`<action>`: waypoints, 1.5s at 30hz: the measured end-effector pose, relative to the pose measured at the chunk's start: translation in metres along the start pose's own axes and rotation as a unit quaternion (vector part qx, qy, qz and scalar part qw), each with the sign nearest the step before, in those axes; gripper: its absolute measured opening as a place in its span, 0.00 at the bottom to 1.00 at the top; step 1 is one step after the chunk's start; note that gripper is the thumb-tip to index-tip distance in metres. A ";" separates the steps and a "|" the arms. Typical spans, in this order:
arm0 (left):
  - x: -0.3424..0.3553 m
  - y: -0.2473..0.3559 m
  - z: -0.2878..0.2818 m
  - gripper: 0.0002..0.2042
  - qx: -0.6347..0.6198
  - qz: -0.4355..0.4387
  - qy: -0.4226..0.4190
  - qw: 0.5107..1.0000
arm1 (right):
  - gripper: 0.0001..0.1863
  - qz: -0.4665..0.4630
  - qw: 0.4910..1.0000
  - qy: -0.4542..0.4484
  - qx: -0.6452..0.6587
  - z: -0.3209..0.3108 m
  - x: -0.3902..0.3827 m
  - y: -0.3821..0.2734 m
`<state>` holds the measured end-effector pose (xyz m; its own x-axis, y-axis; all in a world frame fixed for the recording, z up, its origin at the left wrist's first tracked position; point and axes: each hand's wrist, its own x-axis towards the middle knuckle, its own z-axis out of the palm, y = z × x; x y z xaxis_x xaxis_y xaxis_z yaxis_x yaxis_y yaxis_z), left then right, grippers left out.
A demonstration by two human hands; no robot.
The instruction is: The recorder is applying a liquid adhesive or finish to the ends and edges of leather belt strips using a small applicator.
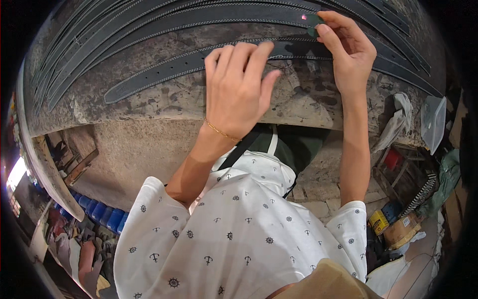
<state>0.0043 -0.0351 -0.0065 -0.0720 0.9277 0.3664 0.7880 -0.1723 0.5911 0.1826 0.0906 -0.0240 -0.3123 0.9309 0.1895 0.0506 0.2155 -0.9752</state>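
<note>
A dark leather belt strap (172,71) with pale stitched edges and punched holes lies along the near side of the table. Over its middle is my left hand (236,89), open, with the fingers a little curled and the thumb apart. The fingertips are slightly blurred, and I cannot tell if they touch the strap. At the right, my right hand (348,52) pinches a small dark green object (312,21) between thumb and fingers. A bright pinkish glow shows at that object's left end. It is held above the straps; its kind is not clear.
Several more stitched belt straps (149,35) lie side by side across the stained table (184,107). A clear plastic container (432,122) and a pale cloth (398,119) are by its right edge. Blue containers (102,213) and scraps (84,259) are low at left; a yellow box (378,222) is low at right.
</note>
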 end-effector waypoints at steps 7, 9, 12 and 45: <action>0.004 -0.010 0.011 0.07 0.055 0.039 0.036 0.997 | 0.12 0.004 1.000 0.001 0.029 0.002 -0.002 0.003; 0.003 -0.006 0.011 0.07 0.058 0.035 0.032 0.997 | 0.12 -0.008 1.000 -0.014 0.003 0.005 -0.004 -0.004; -0.001 0.001 0.006 0.07 0.043 0.030 0.019 0.998 | 0.10 -0.011 0.998 -0.054 -0.021 0.005 -0.006 -0.006; -0.013 -0.003 0.008 0.08 -0.014 0.033 0.036 0.999 | 0.04 -0.110 0.973 -0.165 -0.117 0.012 -0.002 -0.016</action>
<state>0.0076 -0.0440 -0.0182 -0.0655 0.8881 0.4550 0.7747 -0.2422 0.5842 0.1711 0.0816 -0.0100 -0.6263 0.7167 0.3067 0.1498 0.4967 -0.8549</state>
